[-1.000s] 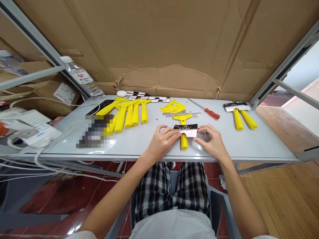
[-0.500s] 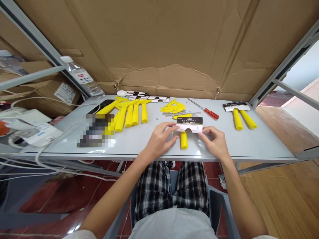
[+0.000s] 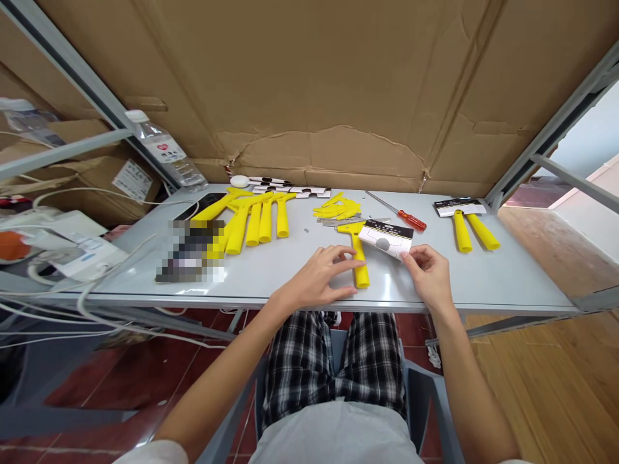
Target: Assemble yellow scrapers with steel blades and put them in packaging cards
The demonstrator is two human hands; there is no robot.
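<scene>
A folded black-and-white header card [image 3: 387, 239] is pinched at its lower right corner by my right hand [image 3: 428, 274]. It is tilted and covers part of the head of a yellow scraper [image 3: 360, 261], whose handle points toward me on the table. My left hand [image 3: 325, 276] is beside that handle, thumb and fingers apart, the fingertips close to it; whether they touch it I cannot tell. Just behind lie thin clear-and-metallic strips [image 3: 333, 222] and a pile of small yellow plastic pieces [image 3: 338, 207].
Several yellow scrapers [image 3: 265, 222] lie to the left, near a pixelated patch. More cards [image 3: 309, 192] rest along the back. A red screwdriver [image 3: 411, 220] and two carded scrapers [image 3: 463, 232] are on the right. A plastic bottle [image 3: 169, 154] leans at the left post, near white cables [image 3: 97, 283].
The card has shifted right and tilted off the scraper, uncovering part of its head. My left hand has let go of the card and dropped beside the handle; my right hand moved slightly right.
</scene>
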